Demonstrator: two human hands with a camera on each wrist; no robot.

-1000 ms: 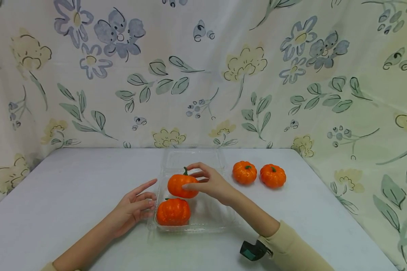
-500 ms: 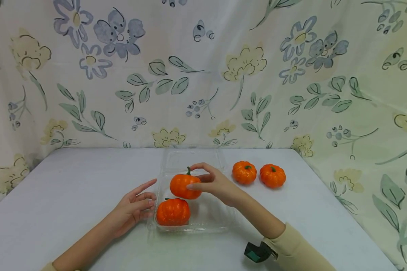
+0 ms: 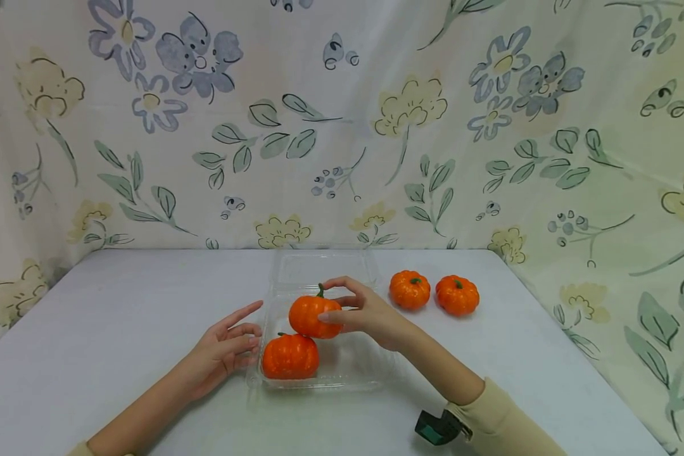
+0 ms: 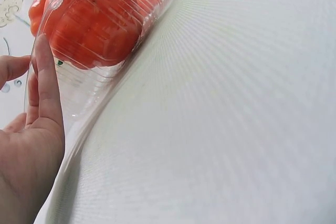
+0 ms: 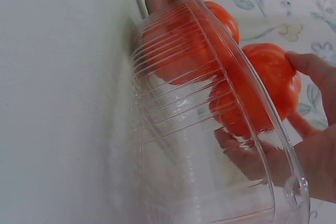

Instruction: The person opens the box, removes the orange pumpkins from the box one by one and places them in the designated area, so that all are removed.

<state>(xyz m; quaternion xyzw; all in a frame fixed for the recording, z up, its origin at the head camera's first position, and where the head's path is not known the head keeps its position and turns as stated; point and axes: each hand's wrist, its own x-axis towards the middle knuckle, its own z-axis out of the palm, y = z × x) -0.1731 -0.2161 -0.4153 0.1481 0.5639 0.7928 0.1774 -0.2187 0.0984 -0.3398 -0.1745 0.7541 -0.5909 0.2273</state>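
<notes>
We judged the pumpkin (image 3: pixel 309 316), pinched in the right hand (image 3: pixel 367 318) over the clear box (image 3: pixel 350 367), light, stiff and slick, best held by its sides; the left hand (image 3: pixel 222 351) had fingers loosely apart, perhaps touching the box.

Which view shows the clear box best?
Head: it gets the whole box in frame, open lid included, though the clear plastic looks faint. Left wrist: only part, cut off at the top. Right wrist: a large close-up of the ribbed wall, cut off at the bottom.
</notes>
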